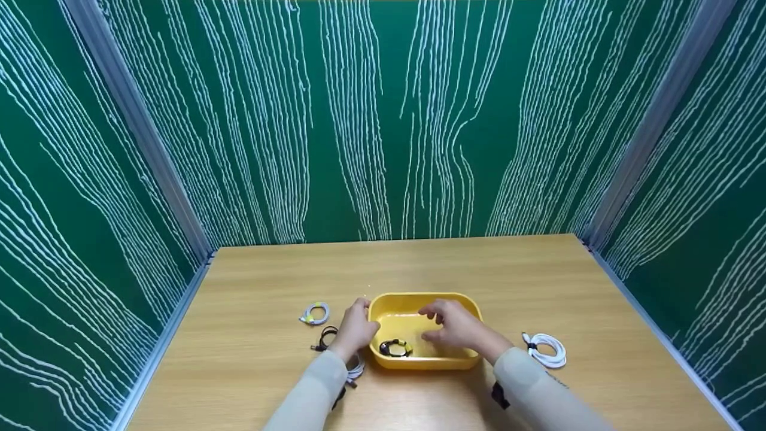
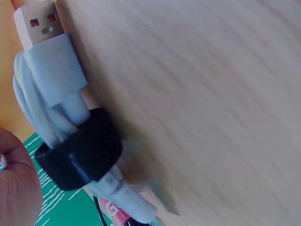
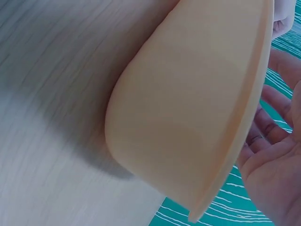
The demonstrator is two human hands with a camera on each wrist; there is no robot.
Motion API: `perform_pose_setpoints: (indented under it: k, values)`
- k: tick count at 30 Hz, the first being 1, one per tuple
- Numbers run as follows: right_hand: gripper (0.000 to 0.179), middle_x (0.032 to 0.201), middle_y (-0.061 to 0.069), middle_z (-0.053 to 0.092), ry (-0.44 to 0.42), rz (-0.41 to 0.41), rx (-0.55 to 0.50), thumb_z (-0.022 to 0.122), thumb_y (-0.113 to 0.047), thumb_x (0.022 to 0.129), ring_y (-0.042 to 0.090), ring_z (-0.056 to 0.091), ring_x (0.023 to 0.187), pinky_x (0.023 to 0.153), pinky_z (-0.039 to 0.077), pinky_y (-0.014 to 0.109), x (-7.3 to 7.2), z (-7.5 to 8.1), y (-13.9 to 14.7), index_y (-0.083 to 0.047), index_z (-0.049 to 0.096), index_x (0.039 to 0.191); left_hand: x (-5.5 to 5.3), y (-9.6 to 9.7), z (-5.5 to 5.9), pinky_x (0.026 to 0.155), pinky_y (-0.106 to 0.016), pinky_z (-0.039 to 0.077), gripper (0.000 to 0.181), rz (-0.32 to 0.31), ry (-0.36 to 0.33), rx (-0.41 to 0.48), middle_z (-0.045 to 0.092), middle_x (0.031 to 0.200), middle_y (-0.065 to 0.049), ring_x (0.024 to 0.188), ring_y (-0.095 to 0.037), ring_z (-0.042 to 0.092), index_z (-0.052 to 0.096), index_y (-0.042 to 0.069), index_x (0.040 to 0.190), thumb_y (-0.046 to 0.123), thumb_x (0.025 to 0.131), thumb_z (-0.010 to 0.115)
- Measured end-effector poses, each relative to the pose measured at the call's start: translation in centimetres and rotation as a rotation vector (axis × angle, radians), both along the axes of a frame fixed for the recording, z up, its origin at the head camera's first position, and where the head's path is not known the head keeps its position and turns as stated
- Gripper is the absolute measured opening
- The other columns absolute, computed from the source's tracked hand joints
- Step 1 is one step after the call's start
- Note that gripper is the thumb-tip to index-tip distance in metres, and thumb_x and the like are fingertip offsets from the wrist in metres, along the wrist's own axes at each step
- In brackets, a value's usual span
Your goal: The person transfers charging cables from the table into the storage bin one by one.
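A yellow plastic basin (image 1: pixel 428 363) stands on the table, a small black coiled cable with a yellow tie (image 1: pixel 396 348) lying inside at its left. My left hand (image 1: pixel 357 328) grips the basin's left rim, thumb over the edge and fingers outside. Over the right part of the basin is my right hand (image 1: pixel 456 326), its fingers loosely bent and nothing between them. The right wrist view shows that hand (image 3: pixel 275 165) beyond the basin wall (image 3: pixel 188 103). Close in the left wrist view is a white USB cable (image 2: pixel 59 70) bound by a black strap (image 2: pixel 82 150).
Left of the basin lie a white coiled cable with yellow ties (image 1: pixel 315 313) and a black cable (image 1: pixel 326 337); a whitish cable (image 1: pixel 356 369) is partly hidden by my left forearm. Another white coil (image 1: pixel 547 351) lies right. Green white-streaked panels (image 1: pixel 353 120) enclose the wooden table (image 1: pixel 269 269).
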State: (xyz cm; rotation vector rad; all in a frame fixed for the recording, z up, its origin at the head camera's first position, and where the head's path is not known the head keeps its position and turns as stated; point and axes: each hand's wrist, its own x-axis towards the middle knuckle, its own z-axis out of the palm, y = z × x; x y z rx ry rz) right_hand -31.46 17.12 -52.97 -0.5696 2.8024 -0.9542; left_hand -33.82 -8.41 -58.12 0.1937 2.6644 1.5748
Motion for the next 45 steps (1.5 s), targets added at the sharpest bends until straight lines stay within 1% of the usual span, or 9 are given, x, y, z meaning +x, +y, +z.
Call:
perform_pose_setpoints:
  k: [4, 9, 15, 18, 22, 28, 35, 40, 45]
  values:
    - [0.044, 0.116, 0.016, 0.075, 0.057, 0.02, 0.003, 0.088, -0.016, 0.09, 0.033, 0.065, 0.102, 0.087, 0.058, 0.043, 0.1, 0.1, 0.3, -0.004, 0.075, 0.131, 0.1, 0.0, 0.0, 0.08, -0.038, 0.069, 0.047, -0.003, -0.011, 0.013, 0.071, 0.126, -0.036, 0.105, -0.039, 0.077, 0.055, -0.01, 0.132, -0.01, 0.086, 0.066]
    - [0.045, 0.123, 0.016, 0.076, 0.12, 0.063, -0.005, 0.087, -0.017, 0.091, 0.032, 0.067, 0.104, 0.089, 0.06, 0.047, 0.1, 0.3, 1.0, -0.001, 0.074, 0.131, 0.1, 0.0, 0.2, 0.081, -0.038, 0.069, 0.046, 0.001, -0.006, 0.005, 0.071, 0.125, -0.036, 0.106, -0.039, 0.076, 0.056, -0.01, 0.131, -0.01, 0.086, 0.067]
    - [0.047, 0.123, 0.019, 0.075, 0.168, 0.095, -0.003, 0.087, -0.019, 0.091, 0.036, 0.068, 0.102, 0.086, 0.06, 0.044, 0.1, 0.4, 2.2, 0.002, 0.073, 0.131, 0.2, 0.0, 0.4, 0.079, -0.036, 0.069, 0.045, 0.004, 0.002, 0.0, 0.074, 0.117, -0.03, 0.098, -0.033, 0.077, 0.057, -0.009, 0.129, -0.009, 0.085, 0.067]
    - [0.047, 0.125, 0.019, 0.074, 0.151, 0.077, -0.007, 0.086, -0.019, 0.092, 0.036, 0.067, 0.103, 0.086, 0.058, 0.042, 0.2, 0.5, 2.7, 0.001, 0.072, 0.133, 0.2, 0.1, 0.3, 0.081, -0.037, 0.069, 0.045, 0.001, 0.0, 0.021, 0.075, 0.12, -0.031, 0.101, -0.033, 0.077, 0.057, -0.009, 0.128, -0.01, 0.084, 0.065]
    - [0.047, 0.127, 0.019, 0.074, 0.11, 0.033, -0.021, 0.086, -0.018, 0.092, 0.036, 0.065, 0.106, 0.089, 0.058, 0.045, 0.3, 0.8, 3.4, -0.002, 0.072, 0.134, 0.2, 0.2, 0.3, 0.086, -0.039, 0.068, 0.046, 0.007, -0.007, 0.031, 0.073, 0.126, -0.034, 0.109, -0.036, 0.076, 0.057, -0.009, 0.13, -0.01, 0.084, 0.065]
    - [0.047, 0.123, 0.016, 0.073, 0.106, 0.01, -0.017, 0.087, -0.018, 0.092, 0.034, 0.064, 0.104, 0.09, 0.058, 0.045, 0.3, 1.2, 4.3, -0.003, 0.073, 0.134, 0.2, 0.2, 0.3, 0.088, -0.04, 0.068, 0.048, 0.014, -0.03, 0.03, 0.07, 0.131, -0.036, 0.112, -0.038, 0.076, 0.057, -0.009, 0.133, -0.01, 0.086, 0.065]
    - [0.046, 0.122, 0.014, 0.073, 0.08, -0.049, -0.022, 0.088, -0.021, 0.092, 0.033, 0.062, 0.104, 0.091, 0.059, 0.044, 0.5, 1.3, 5.2, -0.007, 0.075, 0.133, 0.3, 0.2, 0.4, 0.086, -0.038, 0.069, 0.047, 0.023, -0.04, 0.038, 0.07, 0.13, -0.034, 0.11, -0.037, 0.076, 0.057, -0.009, 0.132, -0.011, 0.087, 0.066]
    - [0.045, 0.122, 0.015, 0.073, 0.08, -0.063, -0.038, 0.088, -0.019, 0.091, 0.036, 0.063, 0.106, 0.095, 0.06, 0.051, 0.5, 1.4, 5.9, -0.006, 0.075, 0.133, 0.3, 0.3, 0.5, 0.086, -0.039, 0.069, 0.047, 0.024, -0.045, 0.031, 0.069, 0.131, -0.034, 0.113, -0.039, 0.074, 0.057, -0.007, 0.133, -0.011, 0.087, 0.066]
    - [0.049, 0.126, 0.015, 0.072, 0.065, -0.089, -0.033, 0.088, -0.021, 0.092, 0.036, 0.063, 0.108, 0.095, 0.061, 0.047, 0.6, 1.6, 6.8, -0.006, 0.073, 0.136, 0.1, 0.2, 0.4, 0.087, -0.04, 0.068, 0.046, 0.017, -0.013, 0.012, 0.071, 0.127, -0.033, 0.112, -0.038, 0.075, 0.058, -0.008, 0.131, -0.01, 0.086, 0.066]
